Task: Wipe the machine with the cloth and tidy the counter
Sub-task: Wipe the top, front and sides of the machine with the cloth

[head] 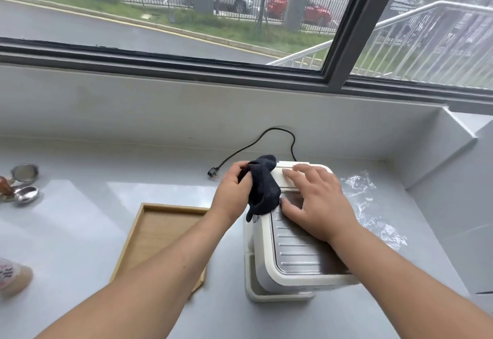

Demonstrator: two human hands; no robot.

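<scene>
A white machine (296, 256) with a ribbed metal top stands on the pale grey counter (80, 232), right of centre. My left hand (234, 189) grips a dark navy cloth (262, 186), which hangs against the machine's back left corner. My right hand (314, 200) lies flat on the machine's top, fingers spread, palm down. The machine's black power cord (256, 144) trails behind it, its plug (212, 172) lying loose on the counter.
An empty wooden tray (149, 234) sits left of the machine. Metal coffee tools (24, 186) lie at the far left edge. A patterned object (13, 274) shows at lower left. Crumpled clear plastic wrap (370, 205) lies right of the machine. A wall and window border the back.
</scene>
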